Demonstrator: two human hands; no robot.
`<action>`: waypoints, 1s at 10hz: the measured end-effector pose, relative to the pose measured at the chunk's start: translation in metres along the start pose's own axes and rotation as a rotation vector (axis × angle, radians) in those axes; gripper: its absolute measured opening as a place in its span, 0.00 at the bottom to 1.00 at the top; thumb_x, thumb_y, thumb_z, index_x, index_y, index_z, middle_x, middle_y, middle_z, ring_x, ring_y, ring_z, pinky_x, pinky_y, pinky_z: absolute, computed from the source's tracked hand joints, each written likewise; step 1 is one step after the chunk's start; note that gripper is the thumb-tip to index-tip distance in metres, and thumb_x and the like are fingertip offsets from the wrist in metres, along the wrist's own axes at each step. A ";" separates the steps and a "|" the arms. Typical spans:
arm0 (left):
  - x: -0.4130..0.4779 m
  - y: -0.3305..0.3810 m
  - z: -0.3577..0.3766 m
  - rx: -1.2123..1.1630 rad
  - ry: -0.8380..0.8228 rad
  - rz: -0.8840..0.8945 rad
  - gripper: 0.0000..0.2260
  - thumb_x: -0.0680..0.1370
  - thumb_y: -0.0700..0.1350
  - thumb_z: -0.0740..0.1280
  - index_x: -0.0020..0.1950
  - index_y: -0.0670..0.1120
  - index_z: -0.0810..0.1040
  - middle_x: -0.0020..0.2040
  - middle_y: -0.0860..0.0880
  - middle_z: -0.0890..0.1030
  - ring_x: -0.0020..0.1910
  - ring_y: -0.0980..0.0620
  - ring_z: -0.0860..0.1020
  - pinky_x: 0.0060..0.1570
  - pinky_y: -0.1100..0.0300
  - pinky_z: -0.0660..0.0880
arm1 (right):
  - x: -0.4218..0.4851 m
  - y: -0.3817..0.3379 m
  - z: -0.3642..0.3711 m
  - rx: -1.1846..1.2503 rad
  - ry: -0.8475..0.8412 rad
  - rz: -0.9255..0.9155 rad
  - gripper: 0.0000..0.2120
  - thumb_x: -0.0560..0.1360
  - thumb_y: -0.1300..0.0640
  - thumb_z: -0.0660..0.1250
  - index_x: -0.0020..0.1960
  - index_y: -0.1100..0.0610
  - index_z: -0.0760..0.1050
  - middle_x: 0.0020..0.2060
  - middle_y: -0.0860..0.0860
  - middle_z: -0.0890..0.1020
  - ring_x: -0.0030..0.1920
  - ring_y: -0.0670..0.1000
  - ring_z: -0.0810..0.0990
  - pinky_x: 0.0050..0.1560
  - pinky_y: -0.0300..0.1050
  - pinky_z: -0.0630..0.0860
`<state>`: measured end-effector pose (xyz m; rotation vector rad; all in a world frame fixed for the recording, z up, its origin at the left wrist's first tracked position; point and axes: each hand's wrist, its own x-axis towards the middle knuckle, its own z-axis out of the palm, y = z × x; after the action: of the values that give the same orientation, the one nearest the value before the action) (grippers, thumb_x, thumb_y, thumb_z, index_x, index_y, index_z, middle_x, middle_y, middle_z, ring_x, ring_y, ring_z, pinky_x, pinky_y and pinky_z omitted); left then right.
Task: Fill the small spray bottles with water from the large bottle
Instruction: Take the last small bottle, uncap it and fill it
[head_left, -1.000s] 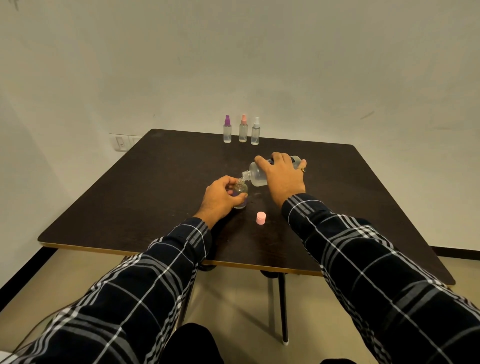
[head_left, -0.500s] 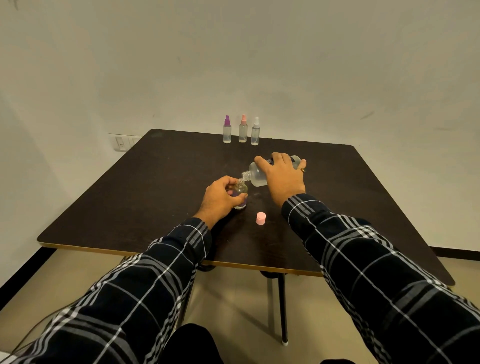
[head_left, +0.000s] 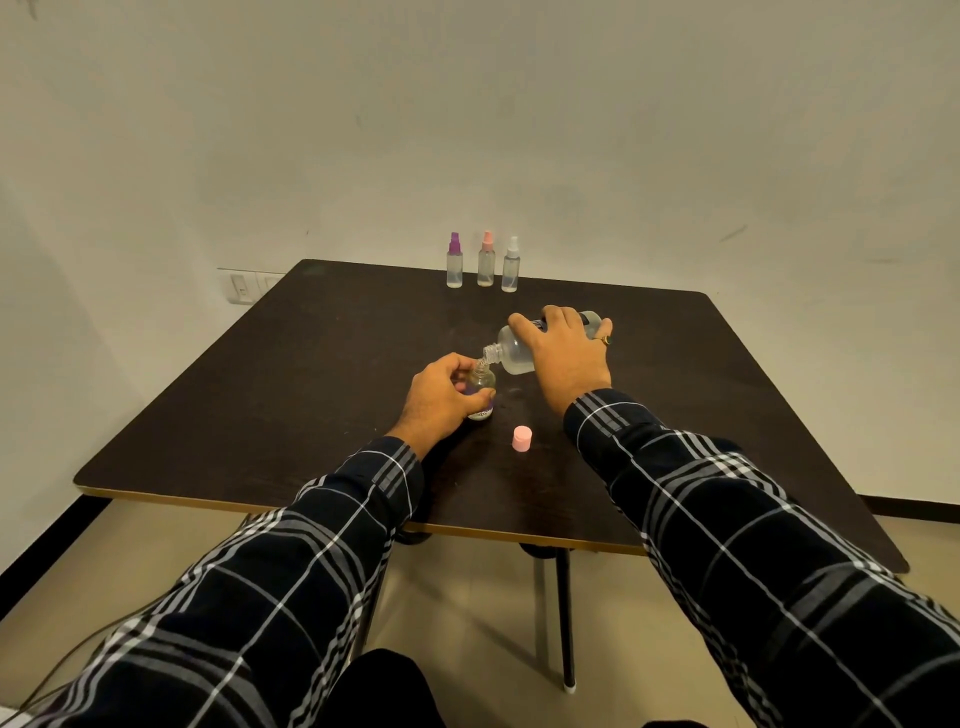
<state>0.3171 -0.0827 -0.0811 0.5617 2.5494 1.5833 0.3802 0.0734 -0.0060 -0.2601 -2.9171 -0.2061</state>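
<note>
Sleeves of dark plaid nearest, cut off by the bottom edge and both lower corners. Next, on the dark table, pink cap, loose, standing between the two wrists and nearer than either hand. Further in, left hand curled round small bottle, thumb and fingers clamped on its body; bottle upright on the tabletop, lower part hidden behind the fingers, label unreadable, fill level hard to make out. Just right of it, right hand palm down, fingers wrapped over large bottle and gripping it, ring on one finger; bottle tipped nearly level, open neck pointing left and down, right at the small bottle's mouth; much of its body hidden under the hand, far end showing past the fingers. Any stream between the two mouths too fine to tell. At the far edge, well apart from the hands, three spray bottles upright in a row: purple-topped bottle, pink-topped bottle, white-topped bottle.
</note>
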 end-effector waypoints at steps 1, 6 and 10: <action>0.001 -0.002 0.001 0.002 0.006 0.004 0.18 0.73 0.43 0.78 0.61 0.51 0.78 0.50 0.56 0.83 0.46 0.60 0.80 0.52 0.65 0.79 | 0.000 0.000 0.000 -0.002 0.001 -0.001 0.39 0.74 0.58 0.73 0.76 0.43 0.56 0.72 0.58 0.63 0.75 0.60 0.59 0.70 0.77 0.54; 0.000 0.001 0.000 -0.021 -0.003 -0.017 0.19 0.74 0.42 0.77 0.62 0.51 0.78 0.51 0.56 0.82 0.48 0.61 0.81 0.47 0.69 0.76 | 0.002 0.000 0.000 -0.027 0.011 -0.014 0.39 0.74 0.58 0.74 0.76 0.43 0.56 0.71 0.58 0.64 0.74 0.60 0.60 0.69 0.77 0.55; 0.002 0.000 0.000 0.000 -0.009 -0.005 0.17 0.74 0.43 0.77 0.61 0.51 0.78 0.50 0.57 0.81 0.48 0.61 0.80 0.48 0.68 0.76 | 0.004 0.000 0.002 -0.030 0.019 -0.015 0.39 0.73 0.57 0.74 0.76 0.43 0.56 0.71 0.58 0.64 0.74 0.60 0.60 0.69 0.77 0.55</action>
<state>0.3153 -0.0824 -0.0810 0.5613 2.5420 1.5759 0.3764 0.0746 -0.0075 -0.2401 -2.8994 -0.2532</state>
